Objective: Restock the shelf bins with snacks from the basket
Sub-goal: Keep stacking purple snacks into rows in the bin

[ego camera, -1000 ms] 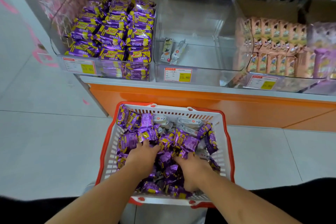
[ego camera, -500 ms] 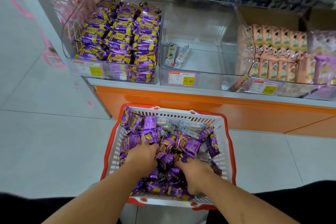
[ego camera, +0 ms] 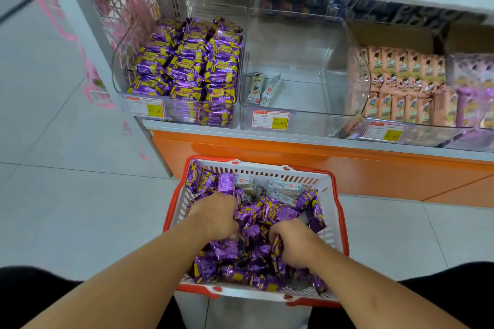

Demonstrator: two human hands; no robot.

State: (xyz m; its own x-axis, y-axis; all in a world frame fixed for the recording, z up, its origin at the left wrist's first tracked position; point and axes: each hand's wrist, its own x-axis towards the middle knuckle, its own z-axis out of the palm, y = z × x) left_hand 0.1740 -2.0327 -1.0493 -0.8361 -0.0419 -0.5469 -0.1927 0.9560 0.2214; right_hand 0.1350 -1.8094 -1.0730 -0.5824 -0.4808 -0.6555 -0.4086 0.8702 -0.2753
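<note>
- 2 grey packs (ego camera: 263,87) lie in the middle bin (ego camera: 355,104); the left bin (ego camera: 117,80) looks nearly full.
- Our left hand (ego camera: 216,215) and right hand (ego camera: 292,242) curl around purple packs (ego camera: 256,215) in the basket (ego camera: 340,222); none lifted yet.

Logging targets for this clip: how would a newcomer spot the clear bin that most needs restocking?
On the shelf above the orange base panel stand clear bins in a row. Take the middle bin, between the purple-snack bin and the peach-packet bin. It alone is nearly bare, holding just two grey packets.

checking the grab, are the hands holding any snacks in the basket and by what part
Both the left hand and right hand are dug into the purple snack packs; fingers are buried, so any actual hold cannot be told.
</note>
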